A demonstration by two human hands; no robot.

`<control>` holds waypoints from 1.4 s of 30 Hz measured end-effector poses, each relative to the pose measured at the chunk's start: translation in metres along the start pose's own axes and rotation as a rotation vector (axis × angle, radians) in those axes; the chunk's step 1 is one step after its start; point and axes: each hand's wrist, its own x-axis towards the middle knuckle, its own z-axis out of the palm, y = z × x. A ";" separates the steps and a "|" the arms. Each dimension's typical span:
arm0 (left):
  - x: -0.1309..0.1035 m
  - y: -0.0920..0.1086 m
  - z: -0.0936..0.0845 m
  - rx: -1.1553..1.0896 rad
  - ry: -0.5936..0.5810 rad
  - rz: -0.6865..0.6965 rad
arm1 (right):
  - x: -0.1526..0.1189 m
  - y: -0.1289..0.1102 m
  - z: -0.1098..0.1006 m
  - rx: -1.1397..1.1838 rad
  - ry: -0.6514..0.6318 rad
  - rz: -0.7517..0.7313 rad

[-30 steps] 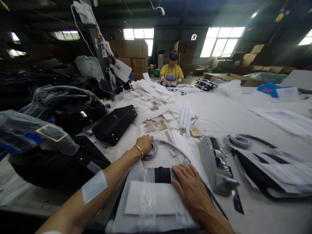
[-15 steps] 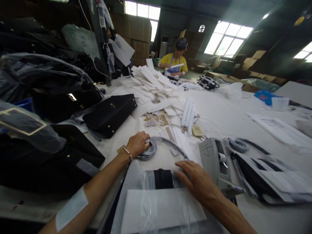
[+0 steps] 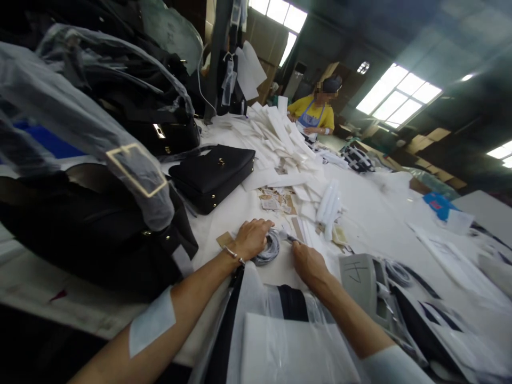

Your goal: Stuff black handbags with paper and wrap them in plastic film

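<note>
My left hand (image 3: 253,240) is closed on the side of a coiled strap (image 3: 272,248) in clear plastic wrap. Its fingertips curl over the top of the roll, and a bracelet sits at the wrist. My right hand (image 3: 310,262) pinches the loose end of the same strap, just right of the coil. Below both hands lies a flat black bag (image 3: 294,303) under clear plastic film. A white foam sheet (image 3: 292,346) covers its near part. To the right of my right hand stands a grey tape dispenser (image 3: 358,277) with marker writing on it.
Black handbags (image 3: 212,176) stand at left, one with a plastic-wrapped handle (image 3: 136,170). White foam strips (image 3: 280,133) are heaped ahead, with small tags (image 3: 272,202) before them. Another wrapped bag (image 3: 444,325) and coil (image 3: 397,272) lie at right. A person in yellow (image 3: 316,112) works across the table.
My right hand has moved up from above the bag to the strap's end and closed on it. My left hand stays on the coil. The view has tilted and shifted left.
</note>
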 end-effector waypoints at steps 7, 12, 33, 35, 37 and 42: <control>-0.002 -0.001 0.002 -0.028 0.045 -0.015 | -0.002 -0.015 -0.005 -0.075 0.038 0.070; -0.006 -0.001 -0.006 -0.027 0.044 -0.017 | -0.016 0.001 -0.010 -0.021 0.070 0.098; -0.001 -0.007 -0.004 0.016 0.074 -0.039 | -0.093 -0.006 -0.014 1.691 0.049 0.078; -0.002 -0.006 -0.004 0.023 0.076 -0.037 | -0.090 -0.006 -0.007 1.696 0.037 0.062; -0.003 -0.005 -0.005 0.030 0.080 -0.034 | -0.091 -0.006 -0.004 1.695 0.020 0.069; -0.003 -0.005 -0.007 0.038 0.094 -0.027 | -0.102 -0.004 -0.014 1.783 -0.094 0.107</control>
